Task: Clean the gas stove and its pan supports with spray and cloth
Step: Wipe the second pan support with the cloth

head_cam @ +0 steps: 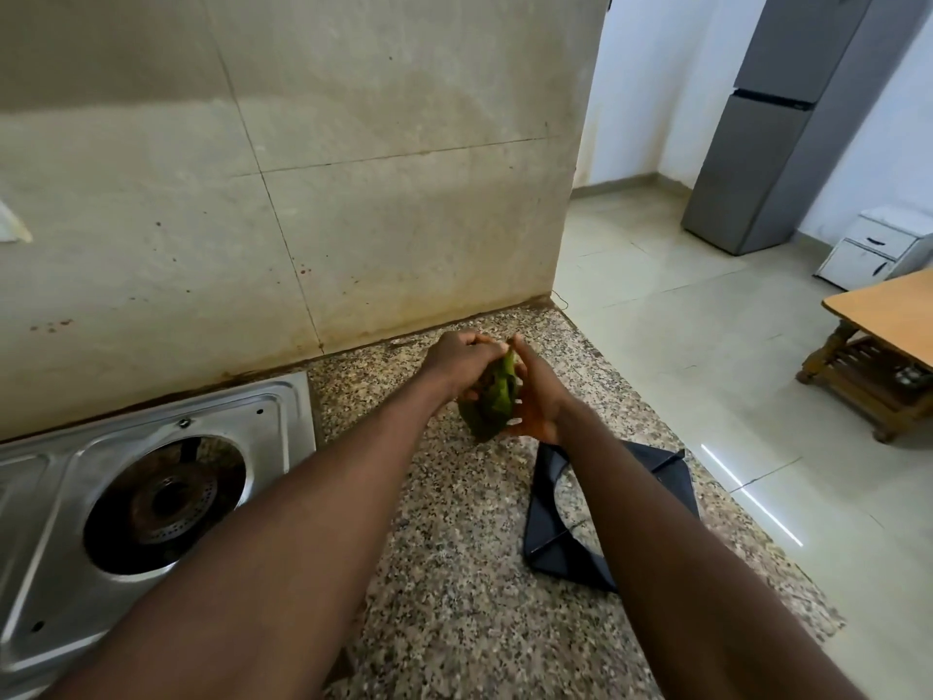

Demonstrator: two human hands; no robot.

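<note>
Left hand (457, 363) and right hand (535, 396) clutch the cloth (497, 401) right of the stove (282, 411). Farther right, the pan support (666, 482) nears the counter (454, 548) edge.

We see one wide-angle view from a head-worn camera, close above a speckled counter (454, 598), facing forward and down. The stove (282, 416) lies at the counter's left, a tiled wall (353, 219) rises behind the counter, and open floor (681, 346) stretches to the counter's right.
</note>
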